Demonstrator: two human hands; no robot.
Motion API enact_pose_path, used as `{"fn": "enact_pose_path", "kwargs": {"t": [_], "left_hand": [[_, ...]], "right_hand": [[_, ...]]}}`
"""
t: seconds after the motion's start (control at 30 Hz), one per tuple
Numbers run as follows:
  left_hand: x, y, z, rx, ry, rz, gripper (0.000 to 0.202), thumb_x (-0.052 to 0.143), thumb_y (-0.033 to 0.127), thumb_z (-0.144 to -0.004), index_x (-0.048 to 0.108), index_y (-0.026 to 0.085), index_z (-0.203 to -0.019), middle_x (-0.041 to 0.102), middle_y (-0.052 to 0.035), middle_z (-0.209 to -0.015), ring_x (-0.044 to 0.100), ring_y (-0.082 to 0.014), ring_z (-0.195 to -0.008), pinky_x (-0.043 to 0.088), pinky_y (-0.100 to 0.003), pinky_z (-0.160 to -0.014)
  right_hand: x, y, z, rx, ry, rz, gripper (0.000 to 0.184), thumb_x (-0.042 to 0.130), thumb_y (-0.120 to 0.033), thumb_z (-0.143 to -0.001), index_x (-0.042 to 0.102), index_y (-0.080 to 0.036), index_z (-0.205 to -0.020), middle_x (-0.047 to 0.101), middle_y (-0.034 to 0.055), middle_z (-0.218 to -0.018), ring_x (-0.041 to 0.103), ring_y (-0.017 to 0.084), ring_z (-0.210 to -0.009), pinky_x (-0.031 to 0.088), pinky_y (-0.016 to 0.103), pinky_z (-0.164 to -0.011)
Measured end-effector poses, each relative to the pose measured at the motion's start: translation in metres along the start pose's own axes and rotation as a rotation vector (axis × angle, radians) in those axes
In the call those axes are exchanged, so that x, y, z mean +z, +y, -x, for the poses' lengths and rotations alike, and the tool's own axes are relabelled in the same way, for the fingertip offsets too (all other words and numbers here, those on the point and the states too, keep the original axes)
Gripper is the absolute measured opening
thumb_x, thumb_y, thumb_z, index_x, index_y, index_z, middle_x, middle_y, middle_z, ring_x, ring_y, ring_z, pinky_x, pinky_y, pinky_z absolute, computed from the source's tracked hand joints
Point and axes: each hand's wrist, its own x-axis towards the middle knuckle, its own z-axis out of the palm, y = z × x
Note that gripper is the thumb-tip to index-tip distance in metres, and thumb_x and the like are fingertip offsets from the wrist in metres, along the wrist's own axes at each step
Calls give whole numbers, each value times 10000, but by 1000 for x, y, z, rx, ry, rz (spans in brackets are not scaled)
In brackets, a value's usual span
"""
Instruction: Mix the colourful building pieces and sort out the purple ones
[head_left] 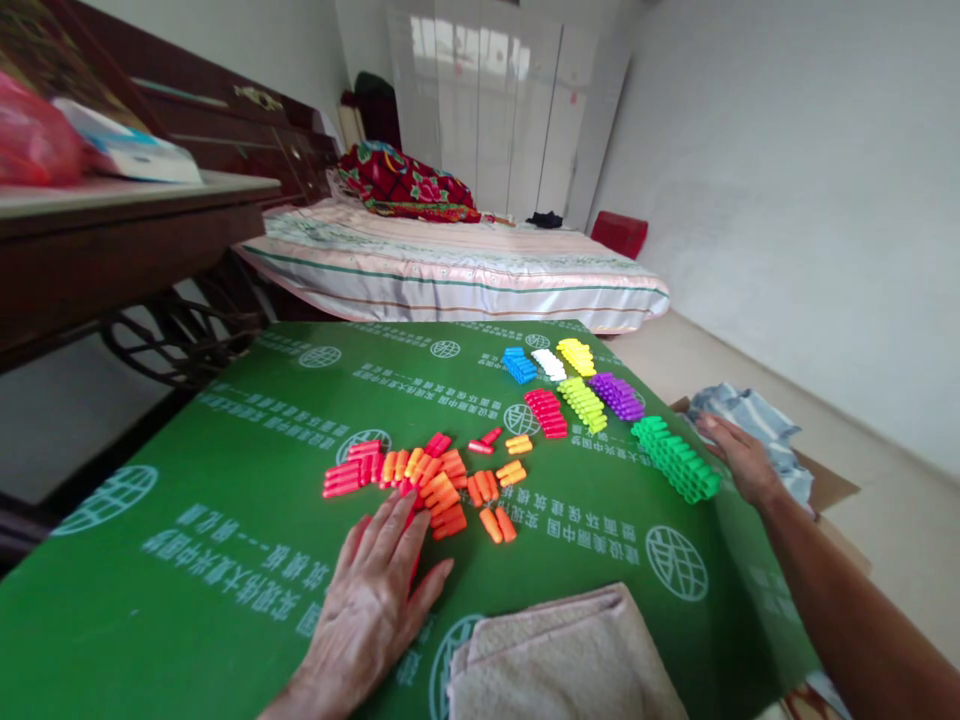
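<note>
Has a loose heap of short red and orange plastic cylinders (441, 490) around the middle of the green worktop (225, 480), with a few small rows (484, 487) set just right of it. Lays the left hand (375, 590) palm down at the heap's near side — with fingers straight and close together, thumb spread well away, tips touching red cylinders. Cannot tell of any pinch beneath those tips. Rests the right hand (742, 460) at the right edge, just beside a green stack (675, 460), with fingers loosely extended. Toward the far right corner, has more stacks: blue (519, 366), white (549, 365) and yellow (576, 357) closest to the far edge, then red (546, 414), lime (583, 404) and purple (616, 397). At the near edge, has a folded beige cloth (562, 660). Beyond the right edge, has a blue-and-white cloth (757, 408) beside brown cardboard (829, 485). Past the far edge, faces a bed (450, 255) with a red floral quilt (409, 190) — and a pale wardrobe (487, 100) behind.
</note>
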Motion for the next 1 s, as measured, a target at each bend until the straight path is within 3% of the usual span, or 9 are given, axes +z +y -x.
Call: {"fn": "enact_pose_path", "kwargs": {"t": [0.13,0.37,0.47,0.6,0.73,0.87,1.0], "left_hand": [[-7,19,-8,61,-4,38,469,400,467,-938,501,126,-1244,485,-152,-1359,472,-309,-1252,548,-504,-912],[-12,67,-37,157,-53,213,483,511,449,-889,508,156,-1273,418,-134,-1423,441,-302,-1288,539,-453,-949],[-12,92,-54,208,-190,357,558,595,488,-844,501,163,-1287,395,-143,-1436,397,-319,-1320,499,-474,-1001],[-6,127,-75,212,-379,597,559,502,530,-894,454,185,-1331,371,-122,-1457,308,-300,-1375,407,-507,-1089],[1,155,-91,307,-437,700,527,450,494,-922,399,184,-1347,367,-98,-1467,271,-281,-1391,371,-521,-1114],[1,165,-100,389,-436,681,442,474,455,-921,433,211,-1287,411,-40,-1441,334,-274,-1348,404,-503,-1097],[-2,159,-102,353,-419,622,376,470,385,-919,482,181,-1234,526,-40,-1315,461,-306,-1188,507,-485,-975]], "right_hand": [[10,22,-5,154,-172,-223,587,714,-579,-648,678,-203,-1098,659,102,-1230,590,285,-1165,456,433,-1013],[25,11,-3,22,-325,-58,554,706,-540,-686,696,-201,-1124,670,89,-1210,568,278,-1185,381,413,-1071],[33,1,9,10,-315,-49,557,724,-520,-666,697,-212,-1129,694,78,-1157,617,281,-1098,450,423,-1000],[52,-12,31,30,-256,-72,585,718,-504,-651,687,-194,-1146,714,76,-1096,656,270,-992,503,431,-919],[79,-28,54,19,-262,-91,574,687,-487,-678,673,-189,-1169,723,78,-1070,649,265,-1014,508,432,-910],[110,-48,75,-42,-316,-102,520,682,-463,-673,694,-206,-1126,714,70,-1108,636,262,-1059,478,447,-965],[135,-63,91,-67,-370,-124,467,667,-448,-688,709,-216,-1092,728,60,-1064,648,260,-1036,486,451,-957]]}}
